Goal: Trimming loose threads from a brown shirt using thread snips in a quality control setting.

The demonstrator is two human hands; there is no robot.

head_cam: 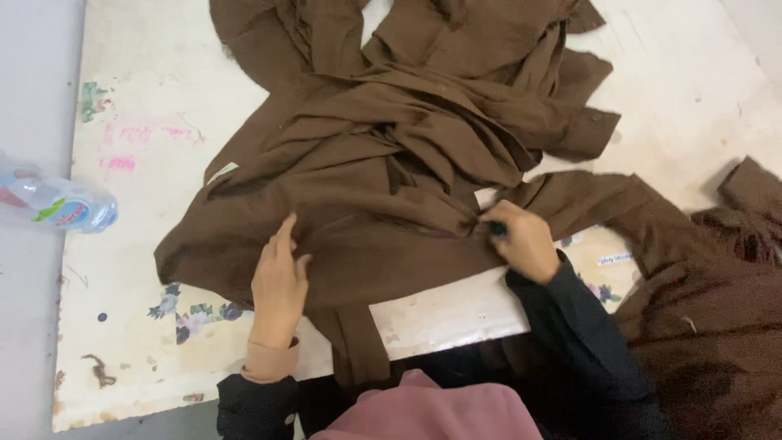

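hands (278, 281) (525, 240) on brown cloth (383, 195)

Head view, close, straight down

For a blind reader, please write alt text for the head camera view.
A left hand lies flat on crumpled brown fabric on a worn white table, while the right hand grips a small dark tool against the cloth. A plastic bottle lies at the left edge.

Soft, even overhead light, faint shadows, slight motion blur, washed-out glare on white tabletop (155, 122).
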